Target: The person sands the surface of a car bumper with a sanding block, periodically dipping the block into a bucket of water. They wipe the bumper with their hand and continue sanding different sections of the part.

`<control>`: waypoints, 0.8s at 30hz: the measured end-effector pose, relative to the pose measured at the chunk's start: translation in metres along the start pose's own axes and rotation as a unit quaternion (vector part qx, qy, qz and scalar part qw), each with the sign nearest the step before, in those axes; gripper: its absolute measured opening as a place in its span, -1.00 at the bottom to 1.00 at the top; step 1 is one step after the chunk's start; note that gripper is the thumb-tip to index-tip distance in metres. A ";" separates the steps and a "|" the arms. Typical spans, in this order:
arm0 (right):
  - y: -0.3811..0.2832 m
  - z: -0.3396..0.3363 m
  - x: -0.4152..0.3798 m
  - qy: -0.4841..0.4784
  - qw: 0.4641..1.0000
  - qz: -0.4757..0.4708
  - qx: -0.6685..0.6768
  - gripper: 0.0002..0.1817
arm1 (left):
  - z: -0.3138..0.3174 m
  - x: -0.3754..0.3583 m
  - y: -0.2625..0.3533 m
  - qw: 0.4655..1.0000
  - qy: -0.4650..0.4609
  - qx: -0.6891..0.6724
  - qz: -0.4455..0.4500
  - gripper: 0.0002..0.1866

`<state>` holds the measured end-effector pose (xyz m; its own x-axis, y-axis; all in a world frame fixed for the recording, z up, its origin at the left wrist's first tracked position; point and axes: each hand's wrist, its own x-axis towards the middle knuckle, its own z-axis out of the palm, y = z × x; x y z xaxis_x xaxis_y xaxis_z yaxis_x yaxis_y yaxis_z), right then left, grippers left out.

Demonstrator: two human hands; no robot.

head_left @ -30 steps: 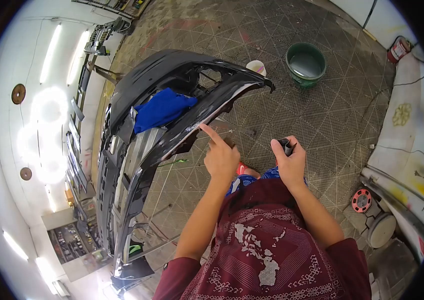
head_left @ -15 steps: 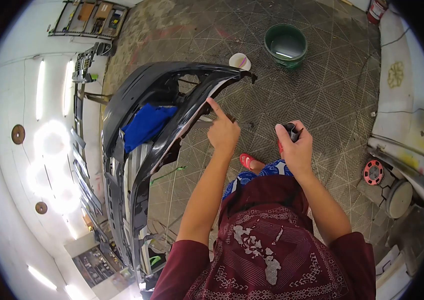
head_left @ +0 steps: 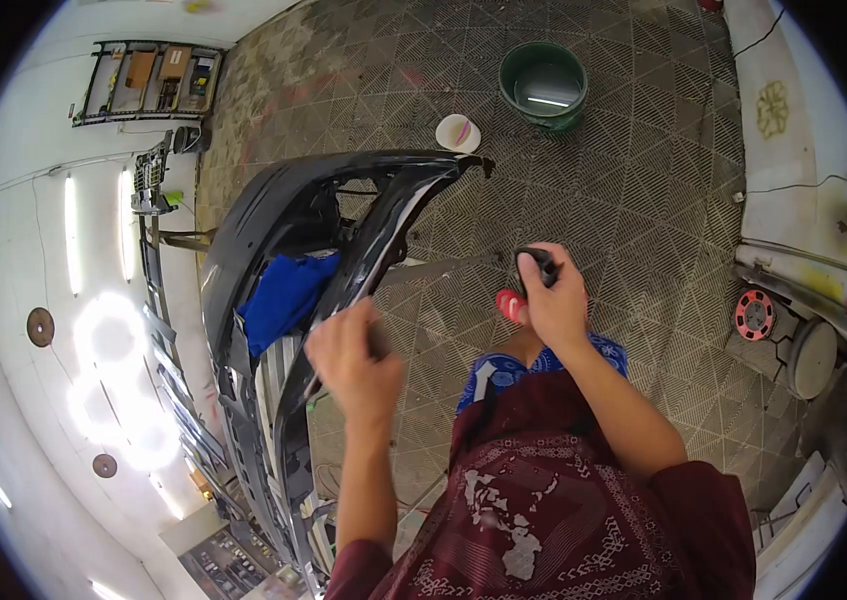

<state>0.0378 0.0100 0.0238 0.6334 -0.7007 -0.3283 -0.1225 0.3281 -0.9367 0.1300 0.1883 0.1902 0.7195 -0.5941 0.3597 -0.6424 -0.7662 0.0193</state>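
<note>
A black car bumper [head_left: 244, 215] stands to my left, its glossy edge curving toward me. My left hand [head_left: 356, 365] is at that edge with its fingers bent, smeared by motion; whether anything is in them cannot be made out. In my right hand [head_left: 562, 300], in front of my body, thumb and fingers grip a dark, folded, sheet-like piece [head_left: 542, 264] away from the bumper. A blue cloth [head_left: 289, 295] lies crumpled on the bumper near its opening.
A green bucket [head_left: 544, 85] with liquid and a small white tub [head_left: 458, 133] stand on the patterned tile floor [head_left: 634, 200] beyond the bumper. On the right are a red reel [head_left: 754, 315] and a round grey pad [head_left: 812, 360]. A wall rack [head_left: 149, 82] holds boxes.
My left hand has moved down along the bumper edge toward me, its pointing finger now bent with the others. My right hand, still holding the dark piece, has shifted slightly left in view.
</note>
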 end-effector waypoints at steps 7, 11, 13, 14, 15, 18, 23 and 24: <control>0.009 0.112 0.022 -0.020 0.999 -0.016 0.028 -0.69 | -0.056 0.008 -0.072 0.991 -0.098 0.090 -0.010 -0.74; 0.020 0.159 0.005 -0.058 0.995 0.049 0.063 -0.66 | -0.060 0.009 -0.087 0.978 -0.200 0.050 -0.004 -0.50; 0.033 0.178 0.003 -0.066 0.991 0.079 0.080 -0.67 | -0.058 0.008 -0.091 0.963 -0.263 0.056 -0.027 -0.46; 0.038 0.188 0.006 -0.007 0.995 0.038 0.088 -0.69 | -0.057 0.007 -0.094 0.960 -0.272 0.045 -0.045 -0.47; 0.044 0.196 0.012 0.050 0.994 -0.005 0.095 -0.71 | -0.056 0.006 -0.098 0.960 -0.275 0.042 -0.044 -0.47; 0.048 0.199 0.044 0.082 0.983 0.041 0.162 -0.73 | -0.054 0.004 -0.103 0.962 -0.273 0.021 -0.021 -0.56; 0.044 0.219 -0.005 0.100 0.984 0.005 0.145 -0.75 | -0.049 0.003 -0.108 0.958 -0.287 0.015 0.006 -0.58; 0.043 0.217 -0.004 0.108 0.985 0.011 0.137 -0.74 | -0.049 0.003 -0.107 0.957 -0.291 0.012 0.002 -0.59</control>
<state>0.1963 0.1644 0.0117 0.4519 -0.7998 -0.3950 0.0950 0.4834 -0.8702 0.1882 0.2806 0.2352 0.7466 -0.6274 -0.2213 -0.6441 -0.7649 -0.0048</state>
